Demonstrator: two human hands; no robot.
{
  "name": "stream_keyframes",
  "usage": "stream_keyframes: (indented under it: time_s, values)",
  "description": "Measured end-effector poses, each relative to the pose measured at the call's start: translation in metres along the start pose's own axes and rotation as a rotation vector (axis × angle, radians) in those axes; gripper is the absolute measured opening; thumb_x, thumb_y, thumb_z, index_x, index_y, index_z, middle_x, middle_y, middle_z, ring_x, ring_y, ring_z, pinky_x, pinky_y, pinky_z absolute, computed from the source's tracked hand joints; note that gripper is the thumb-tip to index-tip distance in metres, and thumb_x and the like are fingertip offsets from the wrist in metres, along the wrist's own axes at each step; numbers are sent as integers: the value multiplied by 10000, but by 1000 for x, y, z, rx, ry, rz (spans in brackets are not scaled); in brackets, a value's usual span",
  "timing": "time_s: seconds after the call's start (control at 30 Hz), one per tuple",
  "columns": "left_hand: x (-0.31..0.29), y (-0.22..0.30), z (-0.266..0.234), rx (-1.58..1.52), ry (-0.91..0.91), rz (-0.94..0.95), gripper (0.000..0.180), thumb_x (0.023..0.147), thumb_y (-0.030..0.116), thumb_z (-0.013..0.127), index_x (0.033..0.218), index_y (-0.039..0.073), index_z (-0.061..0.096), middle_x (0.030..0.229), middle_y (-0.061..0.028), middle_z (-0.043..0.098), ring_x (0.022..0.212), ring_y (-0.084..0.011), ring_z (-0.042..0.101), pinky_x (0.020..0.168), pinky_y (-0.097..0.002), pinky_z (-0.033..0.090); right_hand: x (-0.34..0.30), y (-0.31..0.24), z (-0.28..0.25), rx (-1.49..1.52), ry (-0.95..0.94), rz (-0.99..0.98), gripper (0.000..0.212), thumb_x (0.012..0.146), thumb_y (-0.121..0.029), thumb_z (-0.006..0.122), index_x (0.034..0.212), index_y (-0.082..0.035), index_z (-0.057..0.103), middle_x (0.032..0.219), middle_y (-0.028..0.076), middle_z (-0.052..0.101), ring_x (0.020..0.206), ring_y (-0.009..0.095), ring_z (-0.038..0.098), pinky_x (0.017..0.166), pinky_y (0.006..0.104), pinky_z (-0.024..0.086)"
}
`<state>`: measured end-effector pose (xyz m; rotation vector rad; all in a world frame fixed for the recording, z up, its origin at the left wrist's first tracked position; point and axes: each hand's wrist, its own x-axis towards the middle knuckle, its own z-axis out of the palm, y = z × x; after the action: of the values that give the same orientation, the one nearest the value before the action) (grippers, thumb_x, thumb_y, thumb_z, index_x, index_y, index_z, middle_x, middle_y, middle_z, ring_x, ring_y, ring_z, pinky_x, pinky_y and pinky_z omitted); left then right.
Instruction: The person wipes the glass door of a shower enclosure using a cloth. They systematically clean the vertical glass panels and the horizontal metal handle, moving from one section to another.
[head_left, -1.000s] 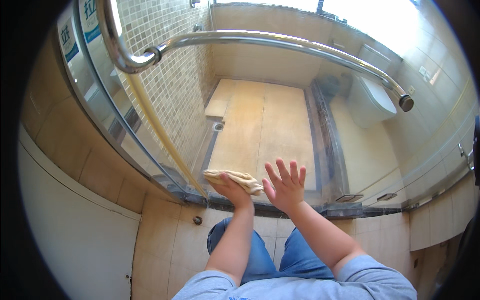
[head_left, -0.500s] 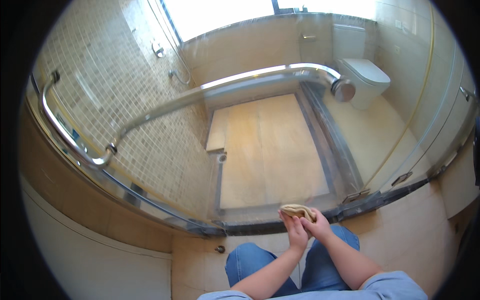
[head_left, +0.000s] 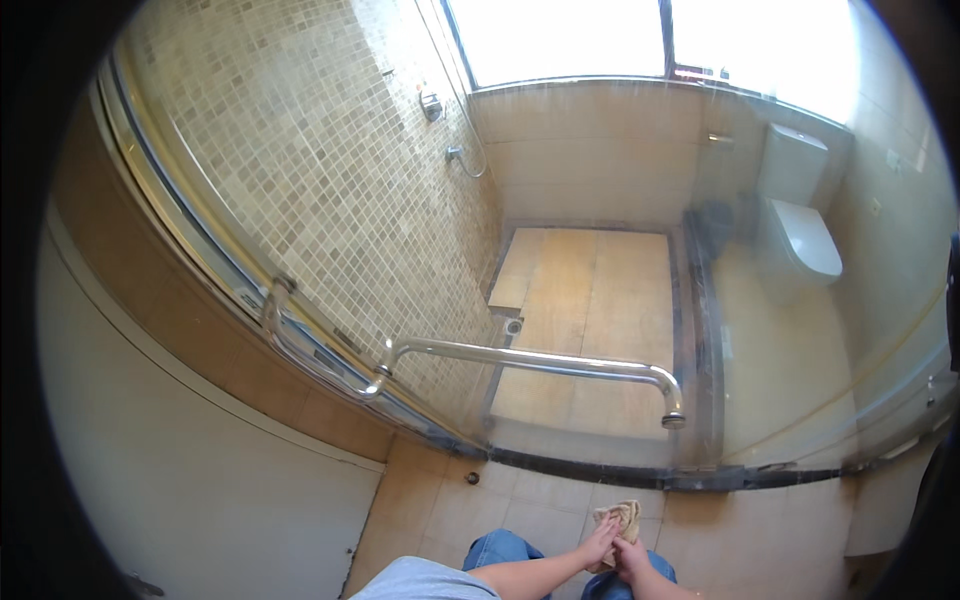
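Note:
A folded beige cloth (head_left: 628, 512) is between my two hands, low in the picture and in front of my knees. My left hand (head_left: 599, 543) presses on it from the left with its fingers together. From the right, my right hand (head_left: 632, 560) grips its lower part, thumb toward the left hand. The cloth's upper end sticks out loosely above the fingers. Beyond the hands stands a clear glass shower panel with a bent chrome bar (head_left: 530, 357) across it; the hands are apart from both.
Behind the glass lie a beige shower floor (head_left: 625, 290), a mosaic wall and a white toilet (head_left: 805, 240). A dark sill (head_left: 580, 469) runs along the glass base. A small round doorstop (head_left: 472, 479) stands on the tiles, near a pale door (head_left: 200, 430) at left.
My view has tilted up and swung left, so hands and cloth appear lower in the picture. The cloth's top now stands up more loosely; both hands still hold it.

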<state>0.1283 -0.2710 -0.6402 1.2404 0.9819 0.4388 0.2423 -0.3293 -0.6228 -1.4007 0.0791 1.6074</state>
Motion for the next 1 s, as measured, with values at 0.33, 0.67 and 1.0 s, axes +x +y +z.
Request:
stream_keyframes:
  time_s: [0.33,0.67,1.0]
  values:
    - [-132,144,-150,177,673,-426,641,864,293,685,1379,3,438,1364,-223,525,1259,-348,509,1064,-422,395,-163,-66,-97,472,198,79,446,921,-204,642,1331,-179,467,1226,99,615,1094,347,618,843,604,525]
    - [-149,451,-386,-48,792,607,275,896,80,661,1136,15,542,1071,-75,583,957,-145,559,865,-279,449,-339,-121,-83,310,736,-250,525,901,-320,672,1359,-244,428,1262,65,576,1106,299,604,815,611,525]
    - [-152,442,-372,-285,676,563,161,927,111,662,857,93,518,788,40,487,722,-69,451,684,-230,403,-388,39,31,599,757,-252,471,912,-287,673,1335,-224,474,1226,81,612,1038,306,645,772,566,549]
